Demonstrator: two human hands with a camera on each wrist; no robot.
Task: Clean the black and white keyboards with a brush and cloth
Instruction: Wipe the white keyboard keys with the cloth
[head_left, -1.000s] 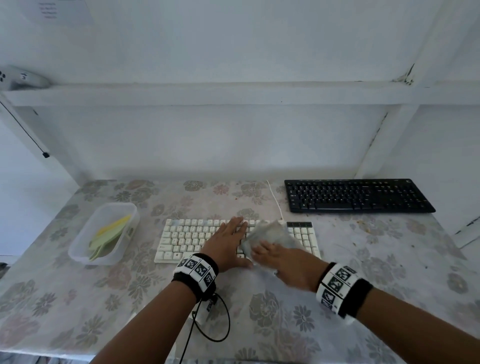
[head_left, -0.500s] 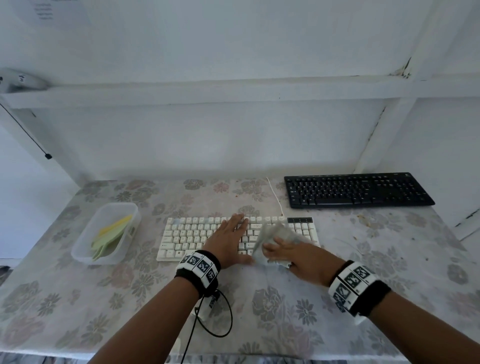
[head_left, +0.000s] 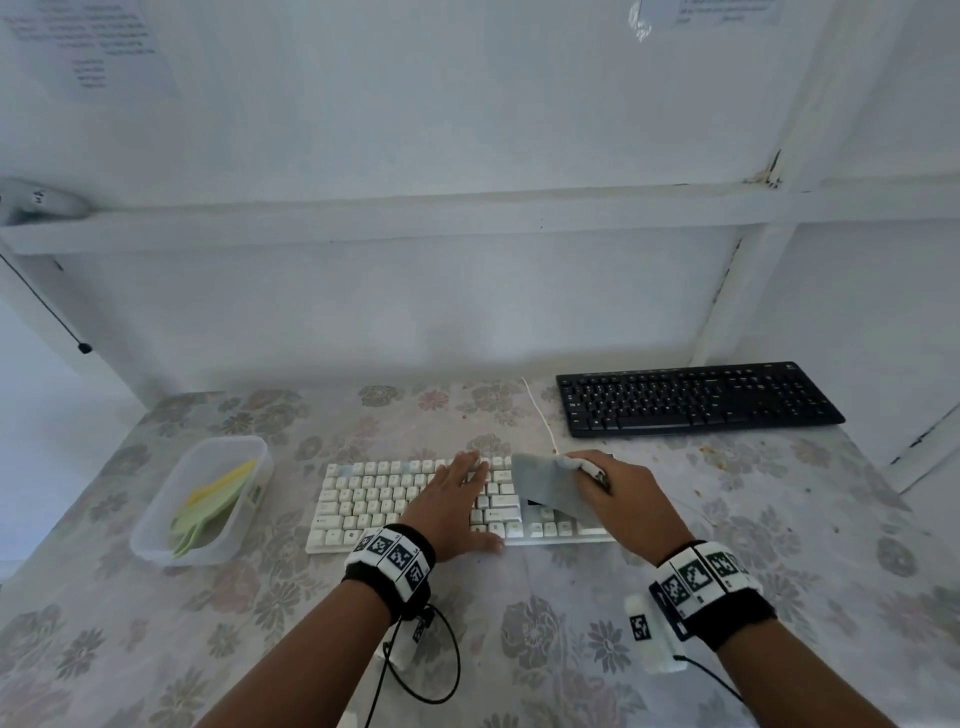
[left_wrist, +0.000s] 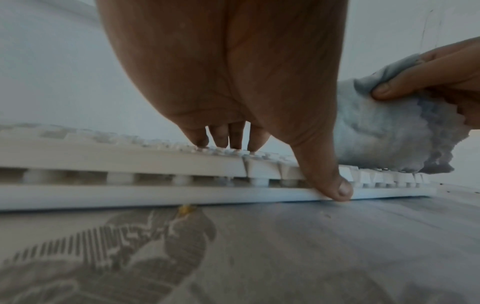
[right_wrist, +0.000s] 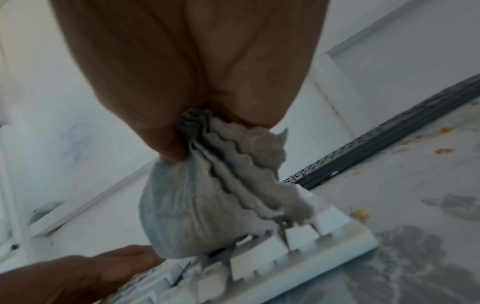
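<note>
The white keyboard (head_left: 374, 499) lies in the middle of the flowered table. My left hand (head_left: 457, 493) lies flat on its keys with straight fingers (left_wrist: 221, 137), the thumb (left_wrist: 335, 185) at the front edge. My right hand (head_left: 618, 499) grips a bunched grey cloth (head_left: 550, 488) over the keyboard's right part; the cloth (right_wrist: 207, 197) hangs down and touches the keys (right_wrist: 259, 261). The black keyboard (head_left: 696, 397) sits at the back right, apart from both hands. No brush shows plainly.
A clear plastic tub (head_left: 202, 499) with yellow and green pieces inside stands left of the white keyboard. A white cable (head_left: 540, 410) runs back from the keyboard. Crumbs (right_wrist: 361, 214) lie on the table at the right. A wall shelf (head_left: 415, 218) hangs above.
My right hand has lifted and drawn the cloth rightward and farther back across the white keyboard's right part. The left hand has stayed pressed on the keys.
</note>
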